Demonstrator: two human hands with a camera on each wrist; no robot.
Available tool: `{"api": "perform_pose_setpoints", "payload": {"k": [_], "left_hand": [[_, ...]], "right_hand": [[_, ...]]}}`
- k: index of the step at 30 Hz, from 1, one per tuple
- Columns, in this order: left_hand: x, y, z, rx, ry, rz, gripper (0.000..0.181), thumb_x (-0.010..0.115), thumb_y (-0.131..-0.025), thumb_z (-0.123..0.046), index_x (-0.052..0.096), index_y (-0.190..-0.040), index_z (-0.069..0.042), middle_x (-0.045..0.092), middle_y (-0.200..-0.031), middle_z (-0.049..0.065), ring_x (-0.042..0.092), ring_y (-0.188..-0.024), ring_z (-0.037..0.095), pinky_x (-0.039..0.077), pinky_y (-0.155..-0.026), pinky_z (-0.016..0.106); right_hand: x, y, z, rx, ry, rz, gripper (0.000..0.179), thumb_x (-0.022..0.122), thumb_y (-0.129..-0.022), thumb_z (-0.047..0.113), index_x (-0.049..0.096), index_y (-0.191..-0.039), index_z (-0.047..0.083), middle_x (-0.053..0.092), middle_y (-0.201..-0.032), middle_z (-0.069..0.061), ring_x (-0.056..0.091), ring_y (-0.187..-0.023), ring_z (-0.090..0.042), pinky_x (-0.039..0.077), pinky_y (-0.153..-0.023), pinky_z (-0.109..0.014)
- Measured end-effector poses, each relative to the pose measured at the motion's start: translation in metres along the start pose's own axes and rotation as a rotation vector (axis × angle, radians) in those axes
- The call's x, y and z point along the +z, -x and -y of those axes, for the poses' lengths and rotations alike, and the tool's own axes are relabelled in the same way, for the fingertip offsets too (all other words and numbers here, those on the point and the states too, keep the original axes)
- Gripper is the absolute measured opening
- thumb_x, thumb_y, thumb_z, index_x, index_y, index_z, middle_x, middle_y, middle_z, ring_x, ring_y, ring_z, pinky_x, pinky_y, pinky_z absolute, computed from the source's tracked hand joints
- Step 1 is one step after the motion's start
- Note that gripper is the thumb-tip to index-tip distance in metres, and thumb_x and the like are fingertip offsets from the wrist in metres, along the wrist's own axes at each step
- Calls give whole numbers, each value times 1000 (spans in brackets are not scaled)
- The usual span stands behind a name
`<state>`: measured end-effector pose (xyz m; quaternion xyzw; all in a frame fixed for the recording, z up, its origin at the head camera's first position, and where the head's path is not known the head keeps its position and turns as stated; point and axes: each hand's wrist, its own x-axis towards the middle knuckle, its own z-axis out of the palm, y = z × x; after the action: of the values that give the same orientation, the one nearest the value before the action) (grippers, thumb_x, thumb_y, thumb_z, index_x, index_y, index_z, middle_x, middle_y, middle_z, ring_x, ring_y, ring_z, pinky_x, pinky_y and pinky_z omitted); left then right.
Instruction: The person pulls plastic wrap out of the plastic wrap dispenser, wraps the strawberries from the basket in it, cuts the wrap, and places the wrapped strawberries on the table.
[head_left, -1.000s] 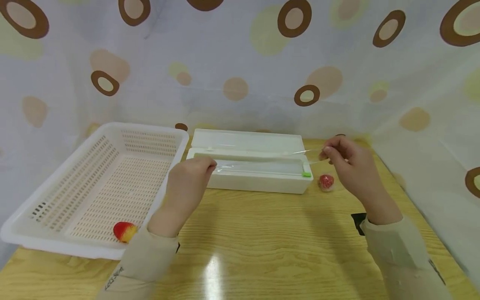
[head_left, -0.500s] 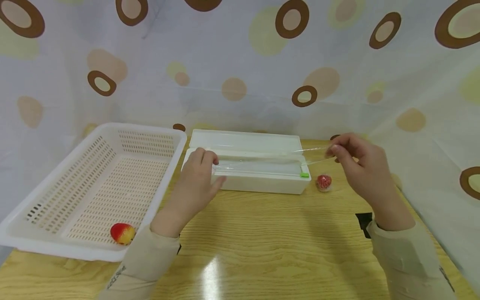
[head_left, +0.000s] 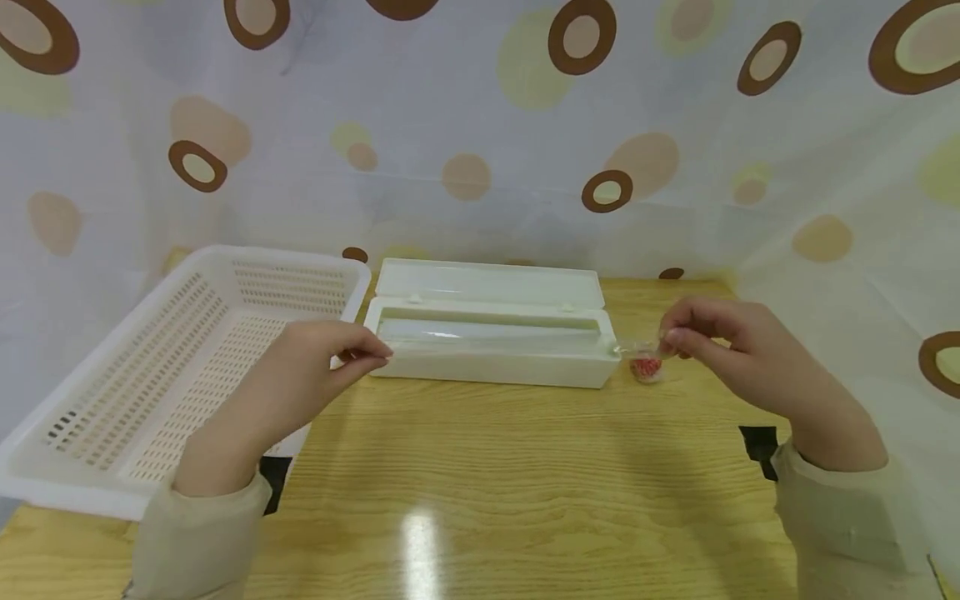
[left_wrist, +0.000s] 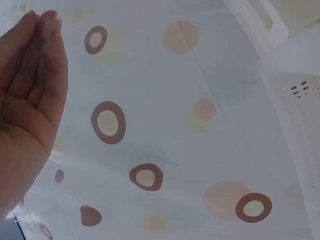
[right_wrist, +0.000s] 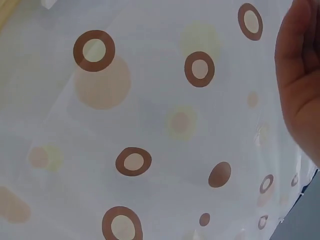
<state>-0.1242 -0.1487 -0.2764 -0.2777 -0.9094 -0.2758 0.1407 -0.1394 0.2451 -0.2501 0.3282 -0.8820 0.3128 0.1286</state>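
strawberry (head_left: 648,367) partly hidden, film (head_left: 495,343) perhaps

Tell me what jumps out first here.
Two hands held above a wooden table: the left hand and the right hand each pinch an end of a clear cling film sheet stretched across the open white dispenser box. A white perforated basket sits at left, a small red wrapped fruit just right of the box, and a circle-patterned curtain behind.

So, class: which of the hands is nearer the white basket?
Left. The left hand hovers over the basket's right rim; the right hand is beyond the box's far end.
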Motion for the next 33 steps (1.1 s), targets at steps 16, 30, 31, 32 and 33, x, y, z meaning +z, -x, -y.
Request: {"api": "perform_pose_setpoints", "payload": {"k": [16, 30, 31, 32, 33], "left_hand": [[33, 48, -9, 30, -230, 324, 23, 71, -78, -6, 56, -67, -20, 52, -64, -14, 44, -57, 2, 38, -51, 17], [118, 75, -4, 0, -677, 270, 20, 71, -69, -1, 56, -60, -11, 54, -55, -1, 51, -48, 11, 46, -41, 24], [120, 77, -1, -2, -672, 270, 19, 71, -69, -1, 56, -60, -11, 54, -56, -1, 51, -49, 12, 47, -42, 24], [122, 78, 2, 3, -676, 268, 18, 71, -68, -2, 57, -60, -11, 54, -57, -1, 51, -51, 12, 46, -44, 24], [124, 79, 4, 11, -675, 263, 18, 71, -68, -2, 58, -60, -11, 53, -59, 0, 51, -53, 12, 46, -45, 23]], "right_hand": [[42, 13, -6, 109, -223, 874, 18, 56, -92, 14, 57, -75, 17, 46, -66, 16, 37, -55, 6, 38, -53, -15], [109, 29, -16, 252, -37, 962, 17, 64, -76, 1, 62, -62, 10, 45, -56, 15, 35, -51, 2, 34, -49, -15], [111, 30, -17, 262, -43, 968, 17, 64, -76, 1, 62, -61, 9, 44, -56, 14, 34, -50, 2, 32, -48, -15], [114, 31, -17, 265, -43, 971, 17, 65, -75, 1, 61, -60, 9, 44, -55, 14, 34, -50, 2, 32, -48, -15], [116, 32, -18, 267, -49, 973, 17, 65, -74, 0, 61, -60, 8, 43, -54, 14, 33, -49, 2, 31, -48, -15]]}}
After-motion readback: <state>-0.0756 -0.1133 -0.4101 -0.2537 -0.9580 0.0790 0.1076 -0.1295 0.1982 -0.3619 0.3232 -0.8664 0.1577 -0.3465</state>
